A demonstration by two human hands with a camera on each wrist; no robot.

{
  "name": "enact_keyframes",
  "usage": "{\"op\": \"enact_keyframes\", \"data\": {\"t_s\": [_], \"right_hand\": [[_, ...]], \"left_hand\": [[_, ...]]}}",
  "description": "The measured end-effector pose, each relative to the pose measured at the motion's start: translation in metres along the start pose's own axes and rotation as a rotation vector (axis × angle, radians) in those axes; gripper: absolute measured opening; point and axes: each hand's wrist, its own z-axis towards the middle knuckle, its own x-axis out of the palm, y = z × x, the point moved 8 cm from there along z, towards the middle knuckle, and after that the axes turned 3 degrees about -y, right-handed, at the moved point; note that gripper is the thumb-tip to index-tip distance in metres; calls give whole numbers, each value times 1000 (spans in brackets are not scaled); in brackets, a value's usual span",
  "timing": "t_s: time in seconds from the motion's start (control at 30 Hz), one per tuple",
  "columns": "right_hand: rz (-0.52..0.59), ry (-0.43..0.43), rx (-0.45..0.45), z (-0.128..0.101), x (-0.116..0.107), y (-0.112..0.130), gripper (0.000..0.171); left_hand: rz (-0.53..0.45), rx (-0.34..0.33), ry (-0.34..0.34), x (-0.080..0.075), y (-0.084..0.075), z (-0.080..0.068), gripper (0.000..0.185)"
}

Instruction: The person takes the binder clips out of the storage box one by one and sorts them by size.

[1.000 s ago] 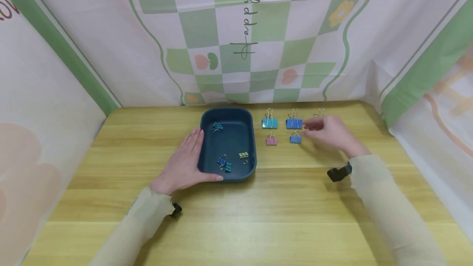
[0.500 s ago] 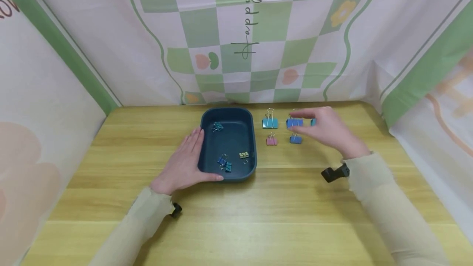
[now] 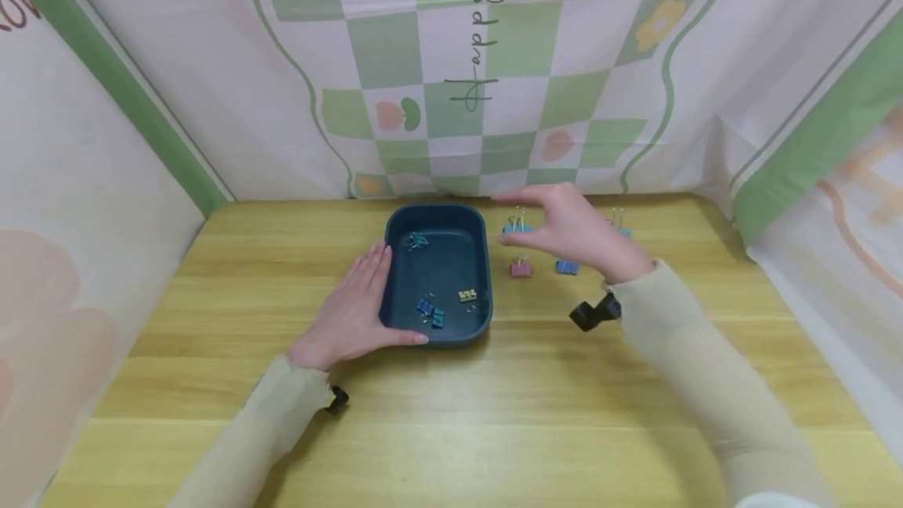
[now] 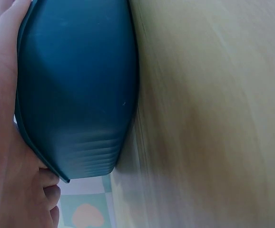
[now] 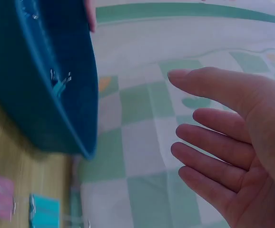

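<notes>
My right hand [image 3: 574, 232] hovers empty with relaxed fingers just above the teal metal binder clip [image 3: 516, 227] beside the dark blue plastic tray [image 3: 484, 273], whose left wall my flat left hand [image 3: 350, 312] rests against.

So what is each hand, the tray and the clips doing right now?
Left hand: open, flat on the table, resting against the tray's side.
Right hand: open, holding nothing, raised above the loose clips.
Tray: upright on the table, with a few small clips inside.
Small clips in tray: lying loose on the bottom.
Pink clip: on the table, untouched.
Blue clip: on the table, untouched.
</notes>
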Motion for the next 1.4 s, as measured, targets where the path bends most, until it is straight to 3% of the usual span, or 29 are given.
{"op": "enact_keyframes", "data": {"t_s": [0.33,0.73,1.03,1.4], "right_hand": [[43,136,-18,46,56,23,58],[-3,291,-29,92,117,18,59],[-31,333,76,104,147,-4,54],[-132,404,84,104,168,-15,48]], "left_hand": [[11,0,-9,2,2,1,143],[15,22,-22,-2,3,1,143],[24,35,-26,0,2,3,143],[19,32,-25,-2,2,2,142]]}}
